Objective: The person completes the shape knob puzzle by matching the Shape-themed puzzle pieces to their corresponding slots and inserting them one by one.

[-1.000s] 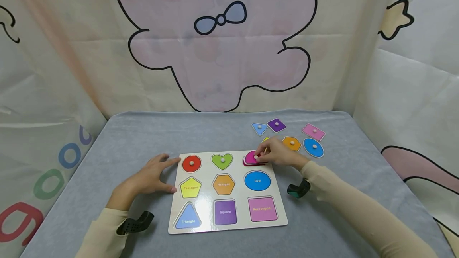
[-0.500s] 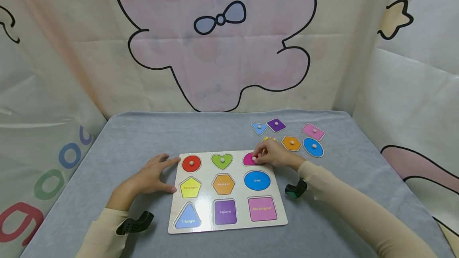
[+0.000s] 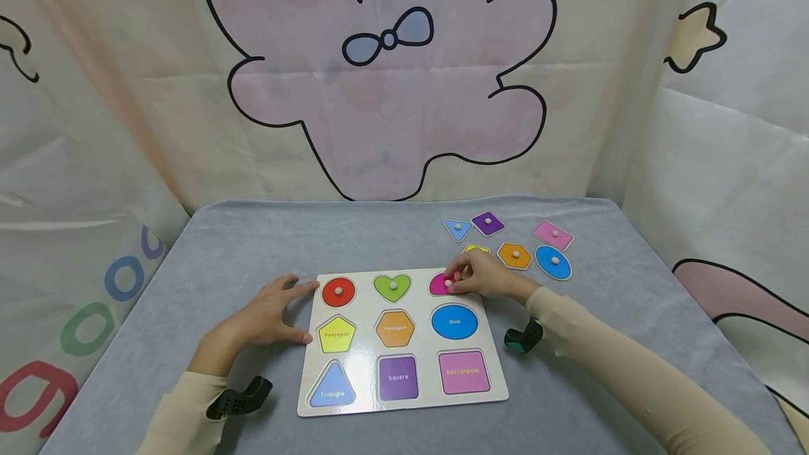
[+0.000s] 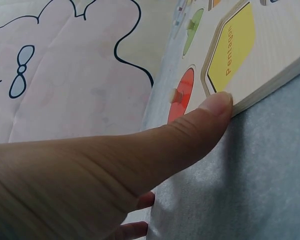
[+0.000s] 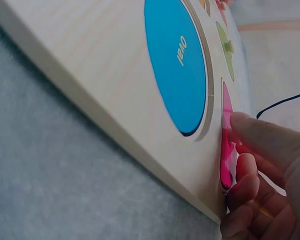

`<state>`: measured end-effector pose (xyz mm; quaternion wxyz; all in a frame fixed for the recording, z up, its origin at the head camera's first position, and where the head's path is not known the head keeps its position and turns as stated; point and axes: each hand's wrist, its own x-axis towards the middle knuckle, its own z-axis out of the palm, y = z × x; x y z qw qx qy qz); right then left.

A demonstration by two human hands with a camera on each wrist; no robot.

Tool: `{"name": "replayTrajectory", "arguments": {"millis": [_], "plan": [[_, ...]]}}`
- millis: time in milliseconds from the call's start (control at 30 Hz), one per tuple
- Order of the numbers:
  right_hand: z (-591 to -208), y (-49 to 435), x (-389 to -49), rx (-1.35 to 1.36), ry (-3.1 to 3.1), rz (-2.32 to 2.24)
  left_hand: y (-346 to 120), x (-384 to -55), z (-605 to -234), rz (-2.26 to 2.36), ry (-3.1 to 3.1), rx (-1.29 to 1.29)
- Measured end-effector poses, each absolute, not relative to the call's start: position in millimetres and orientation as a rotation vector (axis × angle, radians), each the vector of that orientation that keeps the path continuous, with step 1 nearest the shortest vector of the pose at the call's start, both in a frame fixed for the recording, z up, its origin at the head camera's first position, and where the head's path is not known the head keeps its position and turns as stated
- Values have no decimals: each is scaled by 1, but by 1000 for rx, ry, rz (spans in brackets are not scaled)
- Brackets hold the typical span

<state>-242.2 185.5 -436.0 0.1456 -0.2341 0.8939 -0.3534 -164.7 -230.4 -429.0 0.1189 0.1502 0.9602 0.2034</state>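
A wooden shape puzzle board (image 3: 366, 343) lies flat on the cloth. At its top right corner my right hand (image 3: 483, 276) pinches the small knob of a magenta puzzle piece (image 3: 438, 285), which sits in its recess. In the right wrist view the thumb is at the magenta piece (image 5: 226, 170), with the other fingers curled beside it. My left hand (image 3: 262, 314) is spread at the board's left edge, thumb and index fingertip touching it. The left wrist view has the thumb (image 4: 217, 105) against the edge beside the yellow Pentagon recess (image 4: 235, 47).
A red circle piece (image 3: 331, 292) and a green heart piece (image 3: 383, 288) sit in the board's top row. Loose behind the board are a blue triangle (image 3: 455, 232), purple square (image 3: 483, 227), orange hexagon (image 3: 507, 258), blue oval (image 3: 551, 267), pink rectangle (image 3: 548, 232) and a partly hidden yellow piece (image 3: 475, 248).
The magenta piece has dropped from slightly raised and askew to flush in its recess. My right hand has shifted slightly left with it; my left hand stays in place.
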Motion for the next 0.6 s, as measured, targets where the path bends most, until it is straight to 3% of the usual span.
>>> {"name": "replayTrajectory", "arguments": {"millis": [600], "plan": [[-431, 195, -248, -596, 2628, -1046, -229, -164, -429, 607, 2811, 433]]}}
